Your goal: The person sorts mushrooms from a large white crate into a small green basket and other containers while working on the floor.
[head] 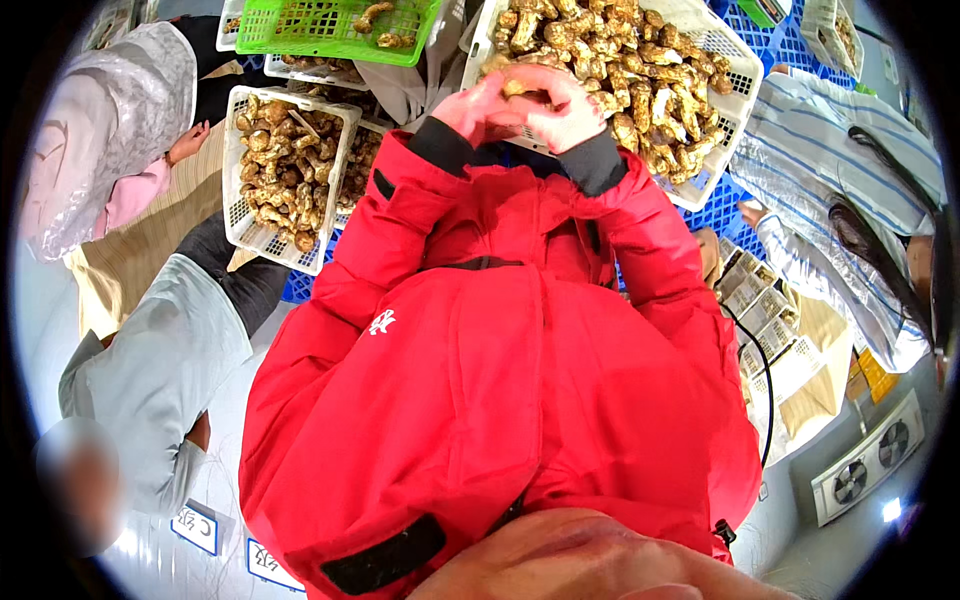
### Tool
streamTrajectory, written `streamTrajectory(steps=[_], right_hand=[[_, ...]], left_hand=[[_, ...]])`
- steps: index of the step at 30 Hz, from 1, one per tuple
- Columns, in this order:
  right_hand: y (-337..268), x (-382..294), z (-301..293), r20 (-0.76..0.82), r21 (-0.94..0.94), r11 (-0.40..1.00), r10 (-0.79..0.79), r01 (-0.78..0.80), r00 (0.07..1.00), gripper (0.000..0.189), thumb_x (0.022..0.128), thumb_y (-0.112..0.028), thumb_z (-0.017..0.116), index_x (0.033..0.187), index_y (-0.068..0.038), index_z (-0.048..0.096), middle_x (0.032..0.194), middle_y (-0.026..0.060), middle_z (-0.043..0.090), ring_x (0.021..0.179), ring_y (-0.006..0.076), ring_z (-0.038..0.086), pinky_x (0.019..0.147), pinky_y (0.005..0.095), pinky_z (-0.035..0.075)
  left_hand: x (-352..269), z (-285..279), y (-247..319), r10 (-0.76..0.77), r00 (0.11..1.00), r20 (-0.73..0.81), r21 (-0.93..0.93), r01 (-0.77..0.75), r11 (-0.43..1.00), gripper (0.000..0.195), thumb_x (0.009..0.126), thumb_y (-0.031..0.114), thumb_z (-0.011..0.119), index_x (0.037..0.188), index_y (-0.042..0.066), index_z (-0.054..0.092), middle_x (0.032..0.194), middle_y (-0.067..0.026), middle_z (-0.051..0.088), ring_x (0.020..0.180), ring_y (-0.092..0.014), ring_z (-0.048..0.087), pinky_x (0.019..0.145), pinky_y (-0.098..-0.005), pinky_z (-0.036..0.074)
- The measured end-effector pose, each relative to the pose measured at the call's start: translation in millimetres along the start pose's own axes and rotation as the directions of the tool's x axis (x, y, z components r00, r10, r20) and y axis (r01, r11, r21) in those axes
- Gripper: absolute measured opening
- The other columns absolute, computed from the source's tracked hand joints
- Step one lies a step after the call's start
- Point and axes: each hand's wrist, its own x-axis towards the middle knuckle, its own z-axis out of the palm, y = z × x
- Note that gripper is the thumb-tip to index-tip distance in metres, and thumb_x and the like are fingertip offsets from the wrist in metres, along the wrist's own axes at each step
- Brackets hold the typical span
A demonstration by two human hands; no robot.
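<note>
My left hand (469, 111) and my right hand (559, 105) meet over the near left side of a large white plastic crate (739, 112). Between their curled fingers is a mushroom (514, 88), mostly hidden by the fingers. Both hands look pale, possibly gloved, and black cuffs show below them. Many brown-capped mushrooms with thick, mottled stems (637, 82) fill the crate just beyond and to the right of my hands.
To the left stands a smaller white crate (234, 191) of mushrooms (289, 176). A green basket (300, 30) holding a few mushrooms sits at the far left. Blue plastic grating (716, 206) shows underneath. People are on both sides, in a grey top (165, 337) and a striped garment (817, 150).
</note>
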Motion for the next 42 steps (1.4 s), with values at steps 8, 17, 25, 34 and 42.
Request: streamTrajectory(steps=[8,17,25,34,42], right_hand=[[57,-8,32,0.182,-0.625,0.646,0.666,-0.438,0.723,0.066,0.072,-0.057,0.045,0.109,-0.004,0.053,0.103,0.0170,0.057,0.097,0.0276,0.054,0.082,0.0358,0.042],[54,8,3,0.460,0.021,0.428,0.798,-0.903,0.389,0.031,0.079,-0.026,0.056,0.101,-0.004,0.055,0.063,0.0019,0.055,0.045,0.0053,0.045,0.036,0.0178,0.033],[26,24,-35,0.722,0.220,0.444,0.525,-0.869,0.451,0.036,0.082,-0.042,0.047,0.089,-0.009,0.061,0.062,0.0036,0.058,0.048,0.0079,0.047,0.043,0.0209,0.035],[99,58,23,0.113,-0.743,0.603,0.540,-0.290,0.834,0.055,0.076,-0.042,0.054,0.121,-0.012,0.044,0.108,0.0133,0.055,0.094,0.0268,0.056,0.079,0.0355,0.044],[102,62,11,0.090,-0.724,0.583,0.609,-0.368,0.788,0.043,0.074,-0.040,0.056,0.105,-0.010,0.056,0.096,0.0114,0.061,0.091,0.0278,0.057,0.078,0.0342,0.043]], left_hand=[[13,-84,70,0.279,0.889,-0.363,-0.251,-0.382,0.890,0.027,0.083,0.022,0.053,0.106,0.007,0.053,0.104,-0.0101,0.057,0.092,-0.023,0.055,0.073,-0.0346,0.049],[-7,-77,59,0.367,0.909,-0.198,0.477,-0.237,0.846,0.037,0.082,0.012,0.052,0.117,0.004,0.046,0.115,-0.0125,0.048,0.105,-0.023,0.049,0.082,-0.0305,0.042],[11,-3,58,0.297,0.836,0.461,0.888,-0.436,-0.148,0.047,0.068,0.009,0.063,0.112,0.010,0.048,0.106,-0.0122,0.052,0.097,-0.028,0.050,0.081,-0.0349,0.042],[-20,-12,82,0.565,0.810,-0.159,0.983,0.180,0.019,0.043,0.072,0.043,0.057,0.098,0.009,0.058,0.086,-0.0123,0.061,0.078,-0.027,0.058,0.066,-0.0331,0.044],[4,-112,102,0.609,0.654,-0.449,0.892,0.284,0.352,0.053,0.068,0.047,0.061,0.098,0.003,0.057,0.078,-0.0104,0.062,0.066,-0.022,0.059,0.060,-0.0331,0.046]])
